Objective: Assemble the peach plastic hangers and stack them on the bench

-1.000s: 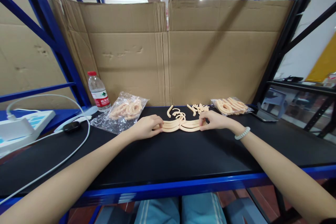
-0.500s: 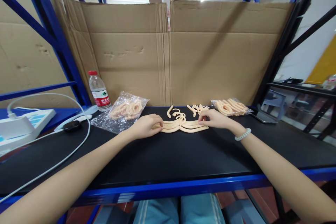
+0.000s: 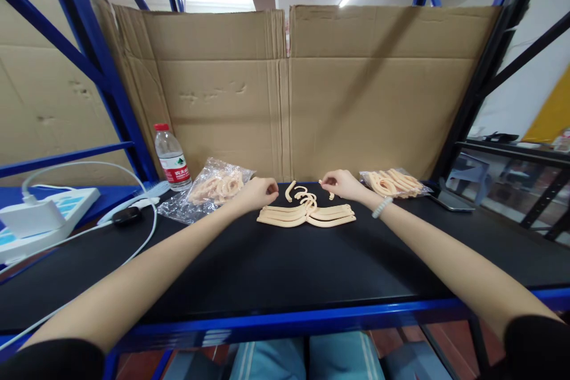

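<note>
Several beige folding clothes hangers (image 3: 285, 217) lie stacked on the black tabletop, arms spread to both sides and hooks bunched in the middle. My left hand (image 3: 262, 192) hovers above their left end with curled fingers and a small gap at the tips; nothing shows in it. Just right of it is a loose curved hanger arm (image 3: 290, 191), apart from my fingers. My right hand (image 3: 345, 184) pinches at another curved hanger arm (image 3: 331, 196), partly hidden by my fingers. A loose hook (image 3: 300, 189) lies behind the stack.
A clear bag of beige parts (image 3: 218, 185) lies at the left, another bag (image 3: 394, 183) at the right. A water bottle (image 3: 173, 160), a power strip (image 3: 75, 208) and white cables stand left. A phone (image 3: 452, 199) lies right. Cardboard (image 3: 222, 95) closes off the back.
Both hands have let go of the stacked hangers' ends. My left hand has risen slightly back; my right hand has moved back and left onto the loose curved arm, covering the small parts there.
</note>
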`<control>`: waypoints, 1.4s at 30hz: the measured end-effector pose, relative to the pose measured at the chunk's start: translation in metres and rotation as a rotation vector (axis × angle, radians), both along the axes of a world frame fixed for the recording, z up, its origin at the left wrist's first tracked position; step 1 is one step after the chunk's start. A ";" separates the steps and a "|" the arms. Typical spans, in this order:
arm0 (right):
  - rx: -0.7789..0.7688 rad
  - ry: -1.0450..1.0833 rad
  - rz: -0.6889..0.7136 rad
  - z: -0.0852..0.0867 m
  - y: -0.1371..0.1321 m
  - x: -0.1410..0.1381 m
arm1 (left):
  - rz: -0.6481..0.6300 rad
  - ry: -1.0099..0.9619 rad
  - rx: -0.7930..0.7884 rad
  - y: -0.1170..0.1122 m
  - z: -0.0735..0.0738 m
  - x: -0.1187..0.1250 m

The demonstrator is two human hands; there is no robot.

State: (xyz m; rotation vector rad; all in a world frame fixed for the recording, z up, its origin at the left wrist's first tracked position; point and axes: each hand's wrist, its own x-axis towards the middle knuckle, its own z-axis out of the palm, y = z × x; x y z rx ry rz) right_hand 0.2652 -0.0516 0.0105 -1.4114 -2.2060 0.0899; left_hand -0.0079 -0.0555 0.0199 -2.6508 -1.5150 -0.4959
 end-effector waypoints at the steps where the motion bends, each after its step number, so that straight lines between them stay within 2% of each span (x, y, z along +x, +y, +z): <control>1: -0.010 -0.022 -0.025 0.004 0.013 -0.009 | 0.028 0.016 -0.031 0.011 0.003 0.007; 4: -0.075 -0.087 -0.098 0.011 0.050 -0.037 | 0.125 0.073 -0.126 0.042 0.006 0.030; 8: -0.233 -0.162 -0.188 0.005 0.077 -0.063 | 0.222 0.115 -0.251 0.066 0.002 0.048; 16: -0.325 -0.057 -0.285 -0.015 0.093 -0.070 | 0.305 0.099 -0.363 0.070 -0.001 0.056; 22: -0.325 0.247 -0.234 -0.006 0.093 -0.062 | 0.309 -0.001 -0.355 0.072 -0.006 0.057; 27: -0.187 0.601 -0.156 0.021 0.070 -0.054 | 0.255 -0.177 -0.374 0.068 0.001 0.048; 31: -0.147 0.812 -0.027 0.035 0.027 -0.042 | 0.112 -0.426 -0.437 0.040 0.013 0.038; 35: -0.222 0.917 0.130 0.024 -0.025 -0.034 | -0.129 -0.695 -0.526 -0.006 0.011 0.031; 38: -0.256 1.009 0.290 0.008 -0.055 -0.035 | -0.249 -0.827 -0.569 -0.036 -0.002 0.029; 42: -0.233 0.992 0.336 -0.003 -0.076 -0.043 | -0.347 -0.968 -0.609 -0.060 -0.020 0.028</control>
